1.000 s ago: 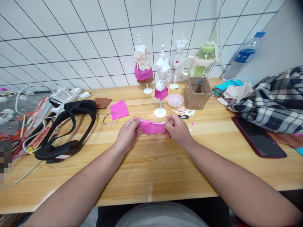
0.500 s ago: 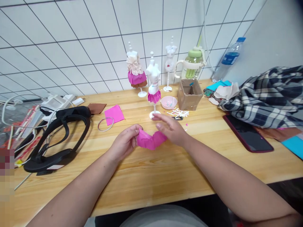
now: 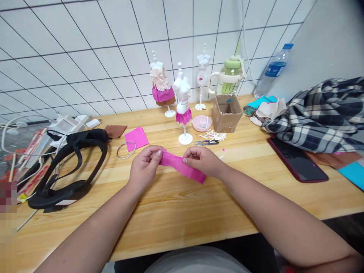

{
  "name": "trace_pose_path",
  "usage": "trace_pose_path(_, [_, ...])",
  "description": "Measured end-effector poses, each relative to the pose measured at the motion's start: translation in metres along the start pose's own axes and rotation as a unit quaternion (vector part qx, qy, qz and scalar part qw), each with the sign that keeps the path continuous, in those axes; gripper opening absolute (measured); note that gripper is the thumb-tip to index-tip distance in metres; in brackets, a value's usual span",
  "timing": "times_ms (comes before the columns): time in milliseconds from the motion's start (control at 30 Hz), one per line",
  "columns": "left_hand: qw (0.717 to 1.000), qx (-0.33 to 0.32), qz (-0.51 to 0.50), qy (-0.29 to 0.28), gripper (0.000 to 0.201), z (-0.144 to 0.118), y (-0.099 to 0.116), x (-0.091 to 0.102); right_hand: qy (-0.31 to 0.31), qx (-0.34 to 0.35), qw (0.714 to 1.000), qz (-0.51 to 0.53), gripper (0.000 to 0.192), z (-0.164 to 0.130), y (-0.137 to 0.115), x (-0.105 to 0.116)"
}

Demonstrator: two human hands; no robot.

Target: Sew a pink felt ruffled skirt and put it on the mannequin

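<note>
Between my hands a strip of pink crepe paper point(image 3: 191, 172) is stretched above the wooden table point(image 3: 170, 220). My left hand point(image 3: 146, 163) pinches its left end between thumb and fingers. Along its upper edge, right of the middle, my right hand point(image 3: 203, 161) pinches it too, and the free end hangs down to the right. Just beyond stands a small white mannequin point(image 3: 182, 89) wearing a short pink ruffle point(image 3: 184, 116). Thread snips point(image 3: 207, 143) lie behind my right hand. A pink square sheet point(image 3: 137, 139) and a bangle-like ring point(image 3: 126, 150) lie left of the mannequin.
Two more mannequins, one dressed point(image 3: 162, 83) and one bare point(image 3: 203, 70), stand near the tiled wall. A pink dish point(image 3: 201, 123), cardboard box point(image 3: 227, 113) and green-lidded jug point(image 3: 231, 76) are at the back. A black headset point(image 3: 71, 167) lies left; a phone point(image 3: 297, 159) and plaid cloth point(image 3: 321, 113) lie right.
My right hand has gone from spread fingers to a pinch on the pink strip. The strip, bent before, is now drawn straighter, and the snips show more fully.
</note>
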State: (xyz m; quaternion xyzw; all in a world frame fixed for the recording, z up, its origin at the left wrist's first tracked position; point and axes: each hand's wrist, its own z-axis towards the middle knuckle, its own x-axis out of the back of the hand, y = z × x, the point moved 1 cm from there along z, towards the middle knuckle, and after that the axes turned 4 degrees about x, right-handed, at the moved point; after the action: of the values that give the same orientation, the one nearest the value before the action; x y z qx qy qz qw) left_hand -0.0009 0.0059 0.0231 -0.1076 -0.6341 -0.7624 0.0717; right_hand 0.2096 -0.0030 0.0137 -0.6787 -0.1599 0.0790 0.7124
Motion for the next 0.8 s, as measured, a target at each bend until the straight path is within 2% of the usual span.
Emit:
trace_pose_path(133, [0.999,-0.031,0.029,0.023,0.019,0.001,-0.009,0.0,0.027,0.022,0.998,-0.048,0.01,-0.002,-0.004,0.004])
trace_pose_path(200, [0.999,-0.028,-0.025,0.008,0.021,0.004,-0.016,0.001,0.032,0.032,0.995,-0.092,0.009,-0.004,-0.009,0.007])
trace_pose_path(267, [0.992,-0.029,-0.126,-0.01,0.025,0.007,-0.021,0.004,0.036,0.057,0.987,-0.149,0.009,-0.007,-0.013,0.009])
trace_pose_path(333, [0.976,-0.04,-0.215,-0.013,0.028,0.011,-0.022,0.008,0.025,0.101,0.97,-0.221,0.008,-0.011,-0.018,0.011])
trace_pose_path(400, [0.969,-0.057,-0.238,-0.026,0.028,0.012,-0.019,0.012,-0.004,0.15,0.943,-0.296,0.008,-0.015,-0.021,0.011])
trace_pose_path(433, [0.973,-0.069,-0.215,-0.05,0.031,0.012,-0.015,0.013,-0.018,0.17,0.93,-0.326,0.008,-0.017,-0.022,0.01])
trace_pose_path(500, [0.981,-0.102,-0.103,-0.13,0.044,0.009,-0.008,0.012,-0.042,0.201,0.909,-0.362,0.01,-0.02,-0.024,0.007])
trace_pose_path(567, [0.966,-0.125,0.029,-0.224,0.056,0.005,-0.001,0.009,-0.06,0.224,0.898,-0.374,0.01,-0.023,-0.025,0.004])
trace_pose_path(633, [0.943,-0.129,0.116,-0.283,0.056,0.0,0.003,0.005,-0.066,0.237,0.895,-0.371,0.011,-0.024,-0.027,0.002])
trace_pose_path(700, [0.93,-0.128,0.17,-0.3,0.049,-0.002,0.007,0.003,-0.06,0.236,0.9,-0.363,0.012,-0.024,-0.028,0.002])
trace_pose_path(800, [0.925,-0.136,0.21,-0.285,0.036,-0.004,0.011,0.002,-0.058,0.224,0.906,-0.354,0.012,-0.024,-0.028,0.003])
